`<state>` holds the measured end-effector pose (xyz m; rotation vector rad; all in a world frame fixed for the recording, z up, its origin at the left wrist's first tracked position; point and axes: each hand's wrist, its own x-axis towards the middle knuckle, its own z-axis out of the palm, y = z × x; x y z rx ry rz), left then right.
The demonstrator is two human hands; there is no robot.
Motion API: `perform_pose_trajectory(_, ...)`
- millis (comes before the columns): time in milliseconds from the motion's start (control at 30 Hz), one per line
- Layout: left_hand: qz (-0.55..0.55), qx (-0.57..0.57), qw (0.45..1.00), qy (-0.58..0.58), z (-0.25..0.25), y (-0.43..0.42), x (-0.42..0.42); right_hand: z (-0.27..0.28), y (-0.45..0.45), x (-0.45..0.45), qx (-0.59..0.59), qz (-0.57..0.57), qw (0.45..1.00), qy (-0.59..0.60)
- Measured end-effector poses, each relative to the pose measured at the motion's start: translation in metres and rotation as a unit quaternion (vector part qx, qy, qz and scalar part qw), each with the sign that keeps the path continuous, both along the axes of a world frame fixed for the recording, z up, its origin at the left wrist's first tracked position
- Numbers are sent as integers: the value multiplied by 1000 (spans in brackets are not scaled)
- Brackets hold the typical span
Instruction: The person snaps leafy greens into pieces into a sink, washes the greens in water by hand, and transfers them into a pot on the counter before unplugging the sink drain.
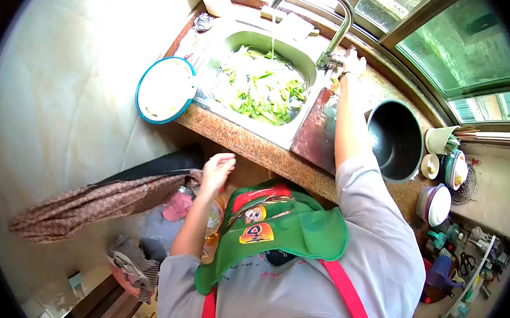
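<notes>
Leafy greens [258,85] lie in water in the sink [236,37], and a thin stream falls on them from the curved faucet [348,16]. My right hand [352,63] is at the faucet's base, by its handle, with the fingers wrapped round it as far as they show. In front of the counter edge, my left hand [217,169] hangs in the air, away from the sink, its fingers curled together. Nothing shows in that hand. A blue-rimmed white basin [165,89] sits left of the sink.
A large dark pot [394,140] stands on the counter [230,138] right of the sink, beside a brown board [319,132]. Bowls [438,205] and a chopstick holder [440,140] are further right. Cloths [110,204] hang at the left. Windows line the back.
</notes>
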<state>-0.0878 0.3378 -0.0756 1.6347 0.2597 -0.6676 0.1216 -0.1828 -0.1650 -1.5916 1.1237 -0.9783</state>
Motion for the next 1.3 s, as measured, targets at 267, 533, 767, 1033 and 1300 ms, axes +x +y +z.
perform_pose_trajectory(267,-155,-15,987,-49,-9,-100,78,87,37,-3,55,69,992,95)
perform_pose_trajectory(533,-139,266,937,-178,-123,-143,225,72,183,-53,93,128,987,27)
perform_pose_trajectory(767,-64,419,905,25,-153,-158,303,-73,225,-2,-9,216,836,504)
perform_pose_trajectory(1033,14,425,901,88,-176,-143,324,-98,236,11,-157,515,768,347)
perform_pose_trajectory(1300,-9,161,986,-36,-254,-151,299,-109,216,20,76,359,915,169)
